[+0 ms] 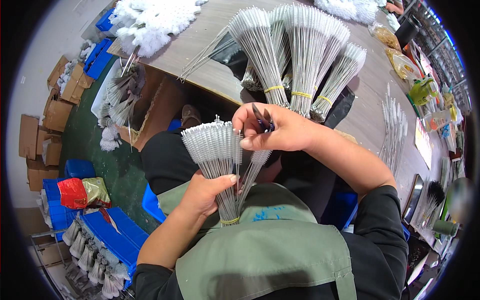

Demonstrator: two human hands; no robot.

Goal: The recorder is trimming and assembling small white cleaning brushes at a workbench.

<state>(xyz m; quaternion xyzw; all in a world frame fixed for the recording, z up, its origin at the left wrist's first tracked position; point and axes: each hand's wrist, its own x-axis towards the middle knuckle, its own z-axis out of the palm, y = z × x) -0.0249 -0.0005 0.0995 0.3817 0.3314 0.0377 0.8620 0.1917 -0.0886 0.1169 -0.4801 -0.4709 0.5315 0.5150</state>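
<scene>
Over my lap, my left hand is closed round a bundle of thin wire tube brushes. Their white bristle ends fan upward, and a yellow band ties the stems at the bottom. A smaller group of brushes splits off to the right of the bundle. My right hand is closed round small dark-bladed snips, whose blades point up and away from the bundle. Its thumb and forefinger meet at the tips on the bundle's right side; whether they pinch a single brush I cannot tell.
Several banded brush bundles lie on the table ahead. Loose brushes lie at the right, near bags and bottles. A white bristly pile sits far left. Blue bins and cardboard boxes stand on the left.
</scene>
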